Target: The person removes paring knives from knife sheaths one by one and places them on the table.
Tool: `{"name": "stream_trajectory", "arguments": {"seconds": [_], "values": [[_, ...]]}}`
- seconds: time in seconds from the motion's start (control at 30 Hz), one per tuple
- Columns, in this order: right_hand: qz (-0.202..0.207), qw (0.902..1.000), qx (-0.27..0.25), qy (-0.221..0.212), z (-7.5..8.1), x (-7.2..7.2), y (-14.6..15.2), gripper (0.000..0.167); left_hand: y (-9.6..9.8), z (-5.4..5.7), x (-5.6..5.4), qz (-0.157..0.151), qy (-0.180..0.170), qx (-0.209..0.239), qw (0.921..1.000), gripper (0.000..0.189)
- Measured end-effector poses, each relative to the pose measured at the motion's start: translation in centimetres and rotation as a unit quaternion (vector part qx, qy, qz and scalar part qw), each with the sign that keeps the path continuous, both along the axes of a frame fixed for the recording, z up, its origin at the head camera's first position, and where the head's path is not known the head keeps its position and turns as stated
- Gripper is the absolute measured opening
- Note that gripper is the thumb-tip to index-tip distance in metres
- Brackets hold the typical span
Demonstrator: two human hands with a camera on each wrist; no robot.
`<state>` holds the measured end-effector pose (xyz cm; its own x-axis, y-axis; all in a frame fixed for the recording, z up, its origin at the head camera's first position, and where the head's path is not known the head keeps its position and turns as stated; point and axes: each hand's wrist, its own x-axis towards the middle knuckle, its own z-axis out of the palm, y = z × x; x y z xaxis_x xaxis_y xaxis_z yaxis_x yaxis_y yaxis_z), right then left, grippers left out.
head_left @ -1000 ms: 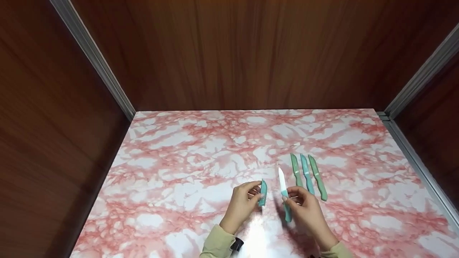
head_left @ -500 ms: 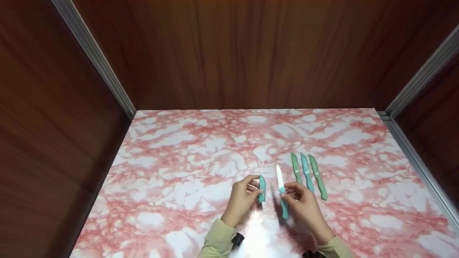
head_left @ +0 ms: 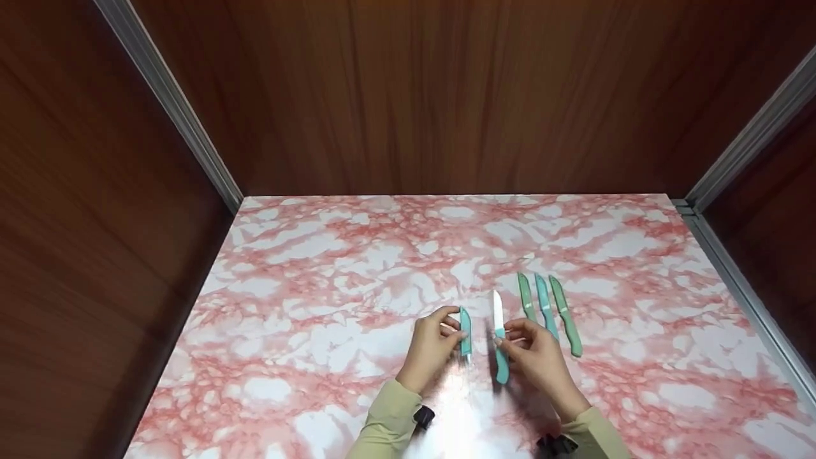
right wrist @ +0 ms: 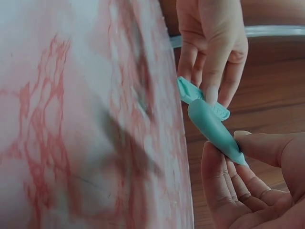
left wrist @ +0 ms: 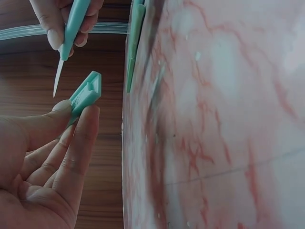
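My left hand [head_left: 430, 349] pinches a teal knife sheath [head_left: 466, 331] between thumb and fingers, held above the table. In the left wrist view the open end of the sheath [left wrist: 88, 93] faces up toward the knife. My right hand [head_left: 539, 357] pinches a small knife [head_left: 502, 363] by its teal handle near the blade. Its bare white blade [head_left: 498, 309] points away from me, to the right of the sheath and apart from it. The right wrist view shows the handle [right wrist: 214, 129] end-on, with the left hand [right wrist: 214, 47] and sheath behind.
Right of my right hand lie three sheathed knives side by side: a green one [head_left: 524, 293], a blue one [head_left: 542, 296] partly behind the hand, and another green one [head_left: 566, 315]. The marbled red-and-white table [head_left: 306, 287] is bounded by brown wood panels [head_left: 421, 95].
Both hands have moved slightly away from me, and the knife has shifted a little left, standing straighter. The sheath and knife stay apart. The three knives on the table have not moved.
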<state>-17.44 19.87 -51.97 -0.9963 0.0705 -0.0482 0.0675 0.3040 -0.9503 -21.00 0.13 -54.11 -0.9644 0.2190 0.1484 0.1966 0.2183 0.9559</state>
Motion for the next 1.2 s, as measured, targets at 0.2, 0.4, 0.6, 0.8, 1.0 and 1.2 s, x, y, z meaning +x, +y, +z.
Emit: {"name": "stream_trajectory", "arguments": {"seconds": [0.2,0.4,0.6,0.8,1.0,1.2], "values": [[0.003,0.9999,0.013,0.0,-0.5,-0.8,0.0,0.02,0.1,-0.3,-0.7,-0.002,-0.012,-0.008,0.9999,0.041],[-0.003,0.9998,0.008,-0.017,-0.9,-1.6,0.0,0.022,0.5,-0.5,-1.5,-0.005,-0.024,0.001,0.9997,0.042],[-0.003,0.9996,0.023,-0.013,-1.6,-2.9,-0.3,0.021,0.8,-0.9,-2.2,-0.001,-0.028,-0.004,0.9996,0.042],[-0.008,0.9985,0.053,0.005,-2.1,-3.9,-0.4,0.018,1.1,-1.1,-2.9,0.002,-0.019,-0.015,0.9997,0.042],[-0.013,0.999,0.041,-0.01,-2.9,-4.6,-0.1,0.018,1.3,-1.4,-3.4,0.003,-0.039,-0.002,0.9992,0.042],[-0.017,0.9991,0.03,-0.026,-3.4,-5.2,0.0,0.022,1.5,-1.7,-3.8,0.011,-0.068,0.035,0.997,0.039]]}}
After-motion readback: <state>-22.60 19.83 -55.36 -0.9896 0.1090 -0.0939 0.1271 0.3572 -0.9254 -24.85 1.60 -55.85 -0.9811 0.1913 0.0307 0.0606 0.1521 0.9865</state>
